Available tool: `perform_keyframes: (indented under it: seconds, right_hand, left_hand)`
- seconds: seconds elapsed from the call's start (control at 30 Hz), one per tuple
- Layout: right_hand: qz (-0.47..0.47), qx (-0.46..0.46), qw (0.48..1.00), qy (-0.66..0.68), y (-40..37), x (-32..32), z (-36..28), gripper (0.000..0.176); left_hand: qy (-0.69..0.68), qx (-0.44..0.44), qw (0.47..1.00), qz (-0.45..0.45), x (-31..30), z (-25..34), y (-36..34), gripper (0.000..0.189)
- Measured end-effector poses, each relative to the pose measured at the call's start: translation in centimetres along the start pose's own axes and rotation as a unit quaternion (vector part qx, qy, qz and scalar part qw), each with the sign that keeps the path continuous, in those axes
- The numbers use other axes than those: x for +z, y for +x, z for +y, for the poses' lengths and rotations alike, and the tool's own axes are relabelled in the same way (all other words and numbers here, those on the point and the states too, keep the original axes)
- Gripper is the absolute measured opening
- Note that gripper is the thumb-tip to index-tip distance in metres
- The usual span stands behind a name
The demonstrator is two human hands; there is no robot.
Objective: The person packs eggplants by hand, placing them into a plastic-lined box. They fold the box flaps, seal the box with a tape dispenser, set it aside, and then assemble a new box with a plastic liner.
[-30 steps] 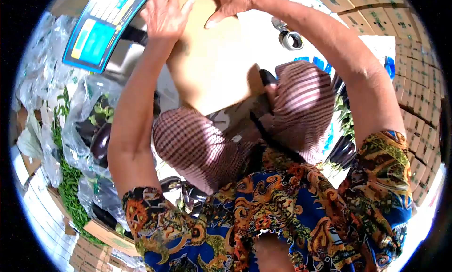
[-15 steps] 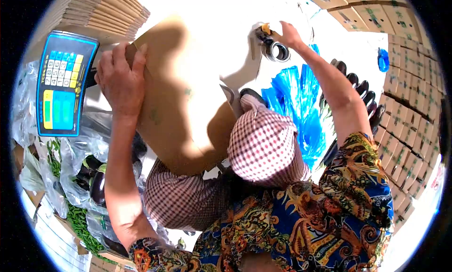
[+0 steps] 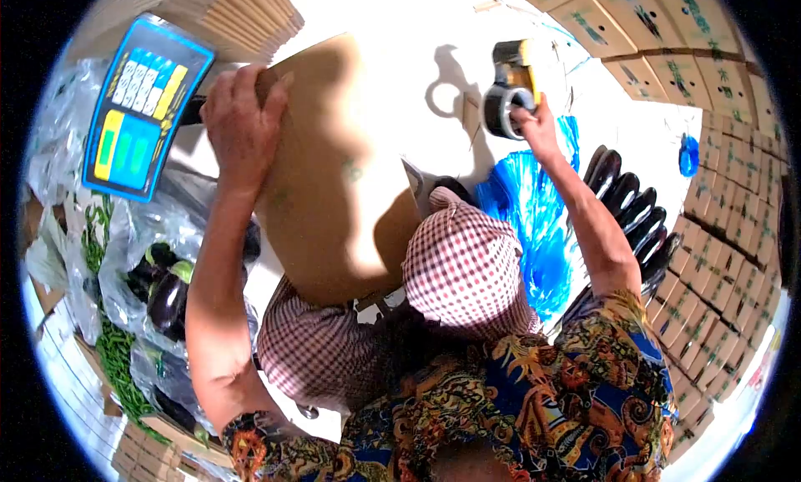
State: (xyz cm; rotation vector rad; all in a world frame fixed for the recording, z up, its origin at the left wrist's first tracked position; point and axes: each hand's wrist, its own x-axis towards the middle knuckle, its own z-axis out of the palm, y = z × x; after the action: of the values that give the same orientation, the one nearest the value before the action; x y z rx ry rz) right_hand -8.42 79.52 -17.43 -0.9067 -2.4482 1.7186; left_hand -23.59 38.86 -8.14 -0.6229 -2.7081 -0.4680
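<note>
My right hand point(image 3: 541, 132) grips a lifted tape dispenser point(image 3: 502, 97); my left hand point(image 3: 242, 132) rests, fingers bent, on the far-left edge of a cardboard box point(image 3: 334, 198) between my arms, whether pinching I cannot tell. A gap of white surface point(image 3: 442, 153) separates box and dispenser, with blue plastic point(image 3: 534, 215) and eggplants point(image 3: 630, 211) nearer right. Cartons point(image 3: 726, 240) line the right; a blue-framed display point(image 3: 146, 107) stands left.

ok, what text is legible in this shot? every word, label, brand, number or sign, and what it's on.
Nothing I can quote with confidence.
Blue-framed keypad panel: key characters, doubled and blurred; the green display areas show no legible digits.
Stacked cartons at right: green printing, too small and blurred.
Cardboard box under the left hand: faint green marks, unreadable.
Tape dispenser: no legible lettering.
</note>
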Motion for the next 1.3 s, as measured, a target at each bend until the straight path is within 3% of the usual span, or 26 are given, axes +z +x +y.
perform_keyframes:
  seconds: [0.07, 0.13, 0.17, 0.23, 0.3, 0.37, 0.43, 0.5, 0.57, 0.63, 0.7, 0.77, 0.83, 0.9, 1.07, 1.1, 1.17, 1.2, 1.23, 1.3]
  right_hand:
    - [0.021, -0.071, 0.997, 0.024, -2.2, -0.5, -5.4, 0.048]
    - [-0.049, -0.072, 0.986, 0.144, -2.9, -1.5, -8.9, 0.062]
    - [-0.062, -0.083, 0.966, 0.237, -3.5, -0.9, -11.7, 0.058]
    - [-0.164, -0.054, 0.965, 0.196, -4.1, -1.6, -14.7, 0.054]
    - [-0.195, -0.048, 0.971, 0.132, -4.8, 0.1, -16.5, 0.045]
    - [-0.221, -0.038, 0.953, 0.202, -6.4, 1.4, -18.2, 0.041]
    - [-0.181, -0.129, 0.96, 0.17, -8.5, 2.2, -20.7, 0.048]
    - [-0.236, -0.198, 0.939, 0.155, -9.4, 3.8, -22.6, 0.056]
    - [-0.28, -0.174, 0.936, 0.125, -9.6, 5.4, -24.8, 0.064]
    - [-0.233, -0.198, 0.951, -0.04, -10.4, 7.5, -26.6, 0.065]
    - [-0.281, -0.235, 0.929, -0.042, -11.2, 9.3, -27.6, 0.062]
    - [-0.322, -0.292, 0.9, -0.021, -12.8, 12.0, -27.6, 0.059]
    - [-0.338, -0.363, 0.859, -0.125, -12.4, 13.7, -27.0, 0.058]
    - [-0.336, -0.395, 0.834, -0.187, -11.4, 15.8, -24.5, 0.058]
    - [-0.358, -0.387, 0.816, -0.236, -12.1, 16.4, -25.4, 0.057]
    - [-0.358, -0.389, 0.816, -0.235, -12.2, 16.3, -25.4, 0.057]
    - [-0.358, -0.399, 0.812, -0.232, -12.2, 16.5, -25.5, 0.056]
    - [-0.348, -0.398, 0.815, -0.235, -12.5, 15.9, -25.5, 0.055]
    - [-0.345, -0.399, 0.816, -0.237, -12.6, 16.0, -25.4, 0.055]
    - [-0.34, -0.399, 0.817, -0.241, -12.8, 16.1, -25.4, 0.053]
  left_hand:
    - [0.02, 0.017, 0.999, 0.03, 1.0, -0.7, -0.4, 0.035]
    - [0.033, 0.028, 0.998, 0.05, 1.9, -1.7, -0.7, 0.036]
    - [0.032, 0.027, 0.998, 0.052, 2.1, -1.7, -0.8, 0.037]
    - [0.019, 0.025, 0.999, 0.029, 0.6, -0.8, -0.3, 0.039]
    - [0.018, 0.027, 0.998, 0.06, 1.2, -1.7, -0.8, 0.037]
    - [0.033, 0.039, 0.994, 0.095, 1.5, -1.8, -0.8, 0.038]
    - [0.021, 0.045, 0.991, 0.128, 1.7, -2.0, -0.8, 0.038]
    - [-0.024, 0.056, 0.985, 0.16, 1.6, -2.7, -1.5, 0.038]
    - [-0.012, 0.038, 0.993, 0.113, 1.1, -2.1, -1.4, 0.037]
    - [-0.02, 0.019, 0.997, 0.067, 0.3, -1.5, -1.3, 0.035]
    - [-0.058, 0.016, 0.994, 0.087, 0.6, -1.4, -1.1, 0.038]
    - [-0.089, 0.069, 0.977, 0.183, 0.7, -2.6, -2.3, 0.035]
    - [-0.086, 0.096, 0.972, 0.197, 1.3, -3.2, -2.1, 0.029]
    - [-0.051, 0.061, 0.989, 0.125, 1.1, -2.8, -2.0, 0.039]
    - [-0.111, 0.063, 0.98, 0.153, 0.6, -3.0, -2.1, 0.037]
    - [-0.175, 0.087, 0.962, 0.192, 0.3, -3.5, -2.2, 0.034]
    - [-0.305, -0.006, 0.923, 0.234, -1.9, -4.0, -2.9, 0.031]
    - [-0.476, -0.129, 0.845, 0.206, -2.5, -3.5, -3.7, 0.028]
    - [-0.495, -0.285, 0.812, 0.12, -5.5, -3.0, -4.8, 0.03]
    - [-0.669, -0.402, 0.621, 0.074, -8.4, -2.8, -7.6, 0.031]
